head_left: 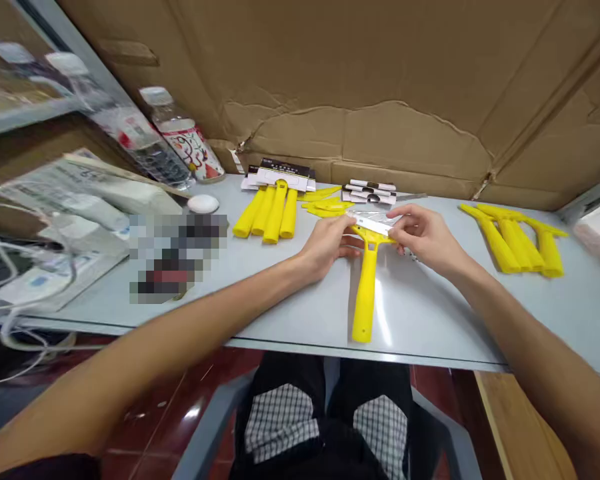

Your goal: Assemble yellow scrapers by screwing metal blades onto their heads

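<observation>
A yellow T-shaped handle (364, 293) points toward me near the table's front edge. Across its wide head lies a white strip (373, 225). My left hand (329, 248) grips the left end of the head, its fingers partly hidden behind it. At the right end, my right hand (420, 235) pinches the white strip between thumb and fingers. Behind the hands are flat yellow pieces (325, 205) and a small stack of white and black cards (373, 191). Yellow handles with black-and-white cards (285, 175) lie to the left of them.
More yellow handles (517, 243) lie at the right. Plastic bottles (193, 143), a white oval object (203, 203), and white packages with cables (75, 220) are at the left. A cardboard wall (380, 80) rises behind the table (290, 320).
</observation>
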`<state>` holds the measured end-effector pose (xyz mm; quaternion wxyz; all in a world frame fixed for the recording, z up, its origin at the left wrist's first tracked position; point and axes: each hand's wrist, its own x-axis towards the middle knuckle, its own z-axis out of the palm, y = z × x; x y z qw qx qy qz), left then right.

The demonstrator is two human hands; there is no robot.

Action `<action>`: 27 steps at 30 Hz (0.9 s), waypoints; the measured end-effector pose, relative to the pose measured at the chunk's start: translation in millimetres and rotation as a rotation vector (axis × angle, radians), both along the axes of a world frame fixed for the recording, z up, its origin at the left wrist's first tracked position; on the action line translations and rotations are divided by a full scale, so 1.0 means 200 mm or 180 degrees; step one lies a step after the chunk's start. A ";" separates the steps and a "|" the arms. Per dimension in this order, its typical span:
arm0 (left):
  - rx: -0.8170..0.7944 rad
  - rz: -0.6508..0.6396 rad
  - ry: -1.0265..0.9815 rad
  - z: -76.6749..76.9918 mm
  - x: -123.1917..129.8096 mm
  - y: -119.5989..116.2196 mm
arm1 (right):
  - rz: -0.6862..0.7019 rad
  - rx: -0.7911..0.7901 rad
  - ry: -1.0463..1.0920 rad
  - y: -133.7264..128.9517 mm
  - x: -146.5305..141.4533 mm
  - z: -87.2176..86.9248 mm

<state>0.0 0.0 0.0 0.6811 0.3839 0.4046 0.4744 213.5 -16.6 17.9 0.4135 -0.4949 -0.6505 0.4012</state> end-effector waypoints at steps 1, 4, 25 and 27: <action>-0.0017 0.0007 -0.0001 0.00 -0.01 0.00 | 0.0011 0.0022 0.0019 0.00 0.00 0.00; -0.0040 0.0033 0.0026 -0.01 -0.02 0.01 | 0.0003 0.0019 0.0068 0.00 -0.01 0.01; 0.0051 -0.0079 0.0220 0.00 -0.01 0.00 | -0.0201 -0.0600 0.0498 0.01 0.01 -0.01; 0.0074 -0.0062 0.0232 -0.01 -0.01 0.00 | -0.0198 -0.0590 0.0491 0.01 0.01 -0.01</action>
